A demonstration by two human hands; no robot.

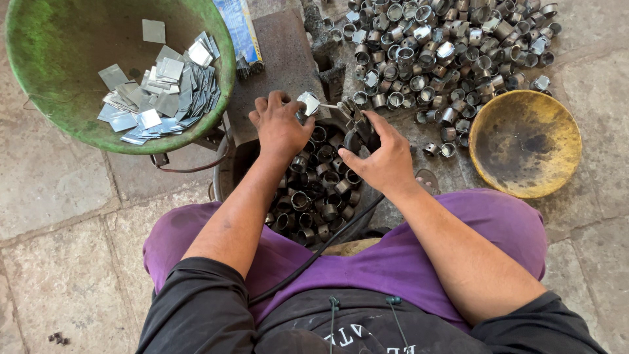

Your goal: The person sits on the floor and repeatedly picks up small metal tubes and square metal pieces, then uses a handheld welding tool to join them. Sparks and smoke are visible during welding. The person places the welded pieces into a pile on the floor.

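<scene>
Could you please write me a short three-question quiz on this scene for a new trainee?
1. True or false: the green basin holds flat metal squares.
2. Which hand holds a small shiny metal piece? A) left B) right
3. What colour is the bowl beside the heap of metal rings?

Key: 1 true. 2 A; the left hand holds it, while the right hand grips a dark tool. 3 yellow.

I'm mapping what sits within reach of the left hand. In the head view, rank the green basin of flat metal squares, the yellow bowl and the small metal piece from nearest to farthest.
From the left hand:
1. Small metal piece, at its fingertips.
2. Green basin, on the person's left.
3. Yellow bowl, far across on the right.
</scene>
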